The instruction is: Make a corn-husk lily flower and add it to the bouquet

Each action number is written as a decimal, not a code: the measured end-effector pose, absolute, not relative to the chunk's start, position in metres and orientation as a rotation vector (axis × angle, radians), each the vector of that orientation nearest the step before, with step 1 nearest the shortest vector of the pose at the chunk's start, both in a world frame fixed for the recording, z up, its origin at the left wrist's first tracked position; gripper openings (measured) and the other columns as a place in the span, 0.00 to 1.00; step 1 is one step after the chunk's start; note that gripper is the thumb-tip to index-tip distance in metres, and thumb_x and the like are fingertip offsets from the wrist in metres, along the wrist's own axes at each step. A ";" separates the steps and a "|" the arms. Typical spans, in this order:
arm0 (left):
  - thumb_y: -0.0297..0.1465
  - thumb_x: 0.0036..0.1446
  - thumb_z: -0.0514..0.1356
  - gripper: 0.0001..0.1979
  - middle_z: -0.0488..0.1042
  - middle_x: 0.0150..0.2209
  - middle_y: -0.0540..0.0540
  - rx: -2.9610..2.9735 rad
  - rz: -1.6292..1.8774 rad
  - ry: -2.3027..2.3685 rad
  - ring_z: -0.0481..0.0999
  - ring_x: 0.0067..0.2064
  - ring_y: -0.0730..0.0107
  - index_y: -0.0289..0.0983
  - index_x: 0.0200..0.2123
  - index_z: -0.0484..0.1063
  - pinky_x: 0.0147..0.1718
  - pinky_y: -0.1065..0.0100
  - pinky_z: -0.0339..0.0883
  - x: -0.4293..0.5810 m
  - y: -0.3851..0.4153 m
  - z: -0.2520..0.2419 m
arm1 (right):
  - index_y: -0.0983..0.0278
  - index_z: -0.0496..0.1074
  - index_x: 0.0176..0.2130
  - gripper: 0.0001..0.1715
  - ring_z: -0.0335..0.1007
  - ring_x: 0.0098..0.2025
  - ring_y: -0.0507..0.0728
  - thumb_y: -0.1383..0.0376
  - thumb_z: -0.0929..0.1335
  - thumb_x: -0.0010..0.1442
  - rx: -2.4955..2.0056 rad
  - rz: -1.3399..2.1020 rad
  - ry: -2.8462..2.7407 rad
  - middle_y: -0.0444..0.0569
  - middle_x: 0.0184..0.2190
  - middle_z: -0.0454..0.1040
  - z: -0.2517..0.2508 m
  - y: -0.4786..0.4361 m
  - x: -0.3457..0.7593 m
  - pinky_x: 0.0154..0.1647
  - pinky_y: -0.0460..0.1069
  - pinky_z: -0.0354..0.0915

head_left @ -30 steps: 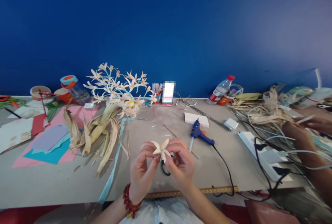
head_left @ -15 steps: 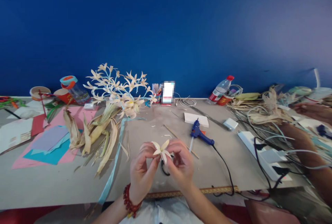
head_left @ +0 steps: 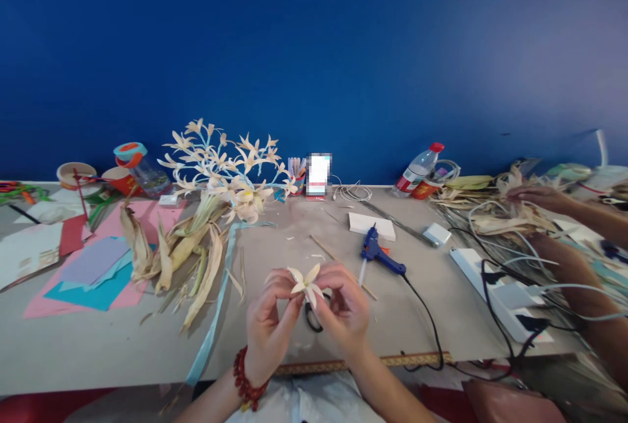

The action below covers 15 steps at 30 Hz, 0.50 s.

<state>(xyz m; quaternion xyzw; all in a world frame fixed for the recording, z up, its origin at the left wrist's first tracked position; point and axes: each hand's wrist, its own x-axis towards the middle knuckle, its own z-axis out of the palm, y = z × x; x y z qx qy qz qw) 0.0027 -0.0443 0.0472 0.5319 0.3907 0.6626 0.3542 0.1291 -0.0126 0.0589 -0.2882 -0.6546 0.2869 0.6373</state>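
Note:
A small cream flower (head_left: pixel 307 284) with pointed petals is pinched between my two hands above the table's front. My left hand (head_left: pixel 273 308), with a red bead bracelet (head_left: pixel 249 380) at its wrist, closes thumb and finger on the flower's left side. On its right side my right hand (head_left: pixel 342 308) does the same. Beneath them a black loop (head_left: pixel 313 318), perhaps a scissor handle, partly shows. A blue glue gun (head_left: pixel 380 252) lies to the right, near a thin wooden stick (head_left: pixel 338 265).
Behind on the left stand flower branches (head_left: pixel 230 165), with corn husks (head_left: pixel 196 246) and coloured paper (head_left: pixel 98 266) in front. A phone (head_left: pixel 318 176) leans at the back. Rightward are a bottle (head_left: pixel 418 171) and a power strip (head_left: pixel 495 295). Another person's hand (head_left: pixel 537 199) touches husks at far right.
My hands and the flower have stayed almost still. At the far right, the other person's hand has moved leftward onto the husks.

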 end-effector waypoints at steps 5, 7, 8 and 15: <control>0.27 0.57 0.61 0.05 0.73 0.29 0.47 1.419 1.750 1.026 0.72 0.37 0.62 0.40 0.30 0.76 0.47 0.56 0.63 0.002 -0.044 0.045 | 0.60 0.73 0.34 0.05 0.70 0.33 0.57 0.71 0.69 0.57 -0.665 0.638 -1.509 0.48 0.28 0.73 0.062 -0.015 0.131 0.34 0.54 0.68; 0.26 0.57 0.60 0.06 0.73 0.28 0.48 1.446 1.767 1.038 0.72 0.35 0.63 0.41 0.30 0.76 0.50 0.54 0.62 0.001 -0.044 0.043 | 0.60 0.73 0.35 0.05 0.70 0.34 0.58 0.70 0.69 0.57 -0.660 0.664 -1.501 0.48 0.29 0.72 0.062 -0.016 0.131 0.34 0.54 0.68; 0.26 0.57 0.60 0.06 0.74 0.27 0.48 1.462 1.775 1.039 0.72 0.35 0.63 0.41 0.30 0.76 0.51 0.53 0.62 0.001 -0.044 0.043 | 0.60 0.73 0.35 0.05 0.70 0.34 0.58 0.70 0.69 0.57 -0.652 0.687 -1.496 0.48 0.29 0.72 0.061 -0.017 0.132 0.35 0.53 0.68; 0.24 0.57 0.59 0.06 0.75 0.28 0.49 1.703 1.821 1.015 0.74 0.37 0.63 0.40 0.32 0.72 0.48 0.53 0.66 -0.001 -0.042 0.041 | 0.60 0.71 0.37 0.06 0.68 0.35 0.58 0.68 0.69 0.57 -0.640 0.787 -1.499 0.49 0.32 0.70 0.053 -0.017 0.133 0.35 0.53 0.66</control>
